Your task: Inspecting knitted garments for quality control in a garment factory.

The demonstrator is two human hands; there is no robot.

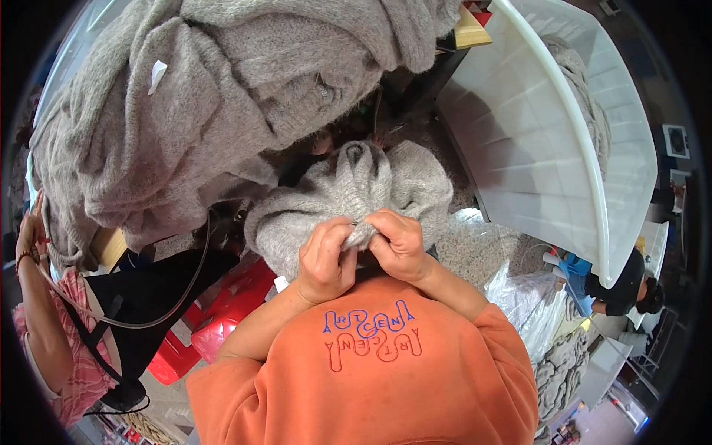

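Note:
A fuzzy grey knitted garment (419,182) lies bunched in front of my chest, its folds gathered toward my fingers. My left hand (326,257) is closed, pinching the knit between thumb and fingertips. Close beside it, my right hand (401,243) pinches the same garment, with the two sets of fingertips almost meeting. A tiny dark sliver shows between them, too small to name. Some of the cloth beneath my hands is hidden.
A large heap of grey knitwear (200,111) with a white scrap fills the upper left. A white plastic bin (512,119) stands at right. Red stools (233,319) are at lower left, near another person's arm (55,334). Clear plastic sheeting (512,304) lies at right.

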